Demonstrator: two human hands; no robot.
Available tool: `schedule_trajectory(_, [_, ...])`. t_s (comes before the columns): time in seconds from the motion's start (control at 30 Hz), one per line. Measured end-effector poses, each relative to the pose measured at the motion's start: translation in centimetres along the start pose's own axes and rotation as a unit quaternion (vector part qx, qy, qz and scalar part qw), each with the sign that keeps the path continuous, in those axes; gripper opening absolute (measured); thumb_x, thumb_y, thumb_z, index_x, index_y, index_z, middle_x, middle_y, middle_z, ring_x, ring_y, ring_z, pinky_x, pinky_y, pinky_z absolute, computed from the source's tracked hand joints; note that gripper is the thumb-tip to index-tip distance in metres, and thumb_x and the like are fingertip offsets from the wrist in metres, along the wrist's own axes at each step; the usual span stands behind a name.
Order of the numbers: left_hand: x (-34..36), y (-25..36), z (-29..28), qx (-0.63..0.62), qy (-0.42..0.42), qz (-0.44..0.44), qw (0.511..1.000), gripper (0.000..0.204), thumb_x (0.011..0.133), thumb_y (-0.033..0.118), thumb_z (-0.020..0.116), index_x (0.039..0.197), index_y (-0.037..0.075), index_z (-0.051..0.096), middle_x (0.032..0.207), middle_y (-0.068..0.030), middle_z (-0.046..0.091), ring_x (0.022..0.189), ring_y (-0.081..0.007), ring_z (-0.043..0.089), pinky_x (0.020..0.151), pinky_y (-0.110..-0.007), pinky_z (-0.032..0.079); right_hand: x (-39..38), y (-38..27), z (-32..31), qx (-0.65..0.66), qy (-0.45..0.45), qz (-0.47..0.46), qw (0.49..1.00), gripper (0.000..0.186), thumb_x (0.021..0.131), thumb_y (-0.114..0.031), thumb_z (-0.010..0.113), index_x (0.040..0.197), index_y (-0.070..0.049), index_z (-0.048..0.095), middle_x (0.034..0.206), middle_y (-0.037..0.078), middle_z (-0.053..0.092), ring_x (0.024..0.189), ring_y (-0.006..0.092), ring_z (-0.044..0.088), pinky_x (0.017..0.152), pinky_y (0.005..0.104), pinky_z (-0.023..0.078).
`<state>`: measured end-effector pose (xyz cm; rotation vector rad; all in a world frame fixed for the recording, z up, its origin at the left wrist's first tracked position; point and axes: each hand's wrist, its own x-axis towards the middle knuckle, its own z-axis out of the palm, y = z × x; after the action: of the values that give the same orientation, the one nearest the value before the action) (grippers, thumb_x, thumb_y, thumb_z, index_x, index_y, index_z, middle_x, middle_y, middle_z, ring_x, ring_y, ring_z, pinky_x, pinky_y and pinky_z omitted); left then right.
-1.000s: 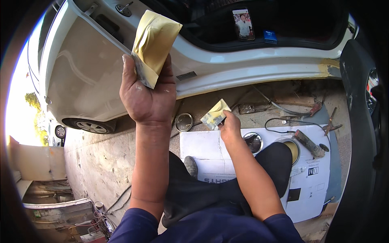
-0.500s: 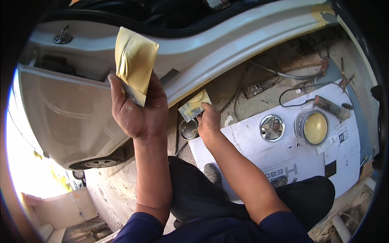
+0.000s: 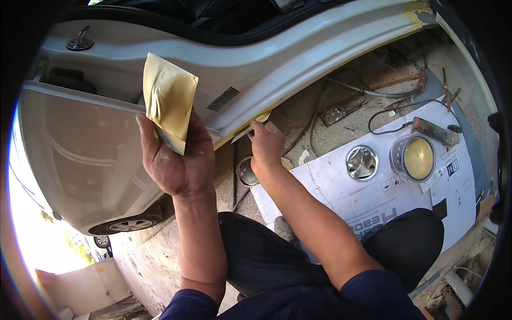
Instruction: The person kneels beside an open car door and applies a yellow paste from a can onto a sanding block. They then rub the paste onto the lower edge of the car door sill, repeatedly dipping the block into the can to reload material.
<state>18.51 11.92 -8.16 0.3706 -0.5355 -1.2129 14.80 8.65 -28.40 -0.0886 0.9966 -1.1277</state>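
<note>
The right hand [image 3: 265, 145] pinches a small scraper [image 3: 249, 128] flat against the car sill [image 3: 298, 58], blade running roughly 8 to 2 o'clock along the sill's edge. The left hand [image 3: 173, 160], over at 9 o'clock, has its fingers clamped on a putty-smeared board [image 3: 168, 98]. An open putty can [image 3: 413, 157] sits off at 3 o'clock.

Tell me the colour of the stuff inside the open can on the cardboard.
Pale yellow, inside the open can; head view shows it clearly.

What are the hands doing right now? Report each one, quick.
Left hand: closed on a flat board smeared with yellow filler.
Right hand: closed on a small putty spreader against the white car sill.
</note>
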Motion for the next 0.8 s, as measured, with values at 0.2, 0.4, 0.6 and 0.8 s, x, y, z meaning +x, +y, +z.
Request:
schedule_trajectory(0.2, [0.3,-0.3,-0.5,-0.006,0.01,-0.003,1.0,0.041,0.115,0.028,0.058,0.139,-0.004,0.064,0.131,-0.0184,0.071,0.118,-0.0277,0.068,0.102,-0.041,0.066,-1.3,-1.2,0.4,0.016,-0.029,-0.023,0.999,0.012,0.104,-0.01,0.07,0.103,0.001,0.068,0.107,0.01,0.067,0.103,0.0178,0.064,0.102,0.0398,0.057])
schedule_trajectory(0.4, [0.6,-0.3,0.0,-0.026,0.011,-0.006,1.0,0.042,0.116,0.032,0.057,0.138,-0.003,0.065,0.132,-0.0178,0.073,0.119,-0.0288,0.07,0.102,-0.043,0.066,-3.1,-7.1,-1.6,0.075,0.006,0.024,0.997,0.027,0.103,-0.015,0.061,0.124,0.001,0.066,0.125,0.014,0.066,0.118,0.0256,0.064,0.109,0.048,0.052])
schedule_trajectory(0.6, [0.4,-0.2,0.4,-0.009,0.006,-0.014,1.0,0.044,0.116,0.036,0.056,0.136,-0.001,0.067,0.131,-0.0165,0.075,0.118,-0.0294,0.075,0.103,-0.043,0.064,0.6,-5.5,-3.1,0.018,0.049,0.003,0.999,0.011,0.101,-0.013,0.062,0.104,-0.003,0.066,0.103,0.006,0.066,0.09,0.0164,0.061,0.082,0.0365,0.053])
schedule_trajectory(0.8, [-0.1,0.3,0.2,0.016,0.017,0.005,1.0,0.042,0.117,0.032,0.055,0.141,-0.001,0.065,0.133,-0.0194,0.074,0.119,-0.0315,0.074,0.1,-0.043,0.067,2.6,-4.7,-1.9,-0.068,-0.019,-0.103,0.992,0.021,0.1,-0.007,0.07,0.083,-0.004,0.059,0.092,0.006,0.061,0.088,0.0148,0.059,0.087,0.0385,0.058])
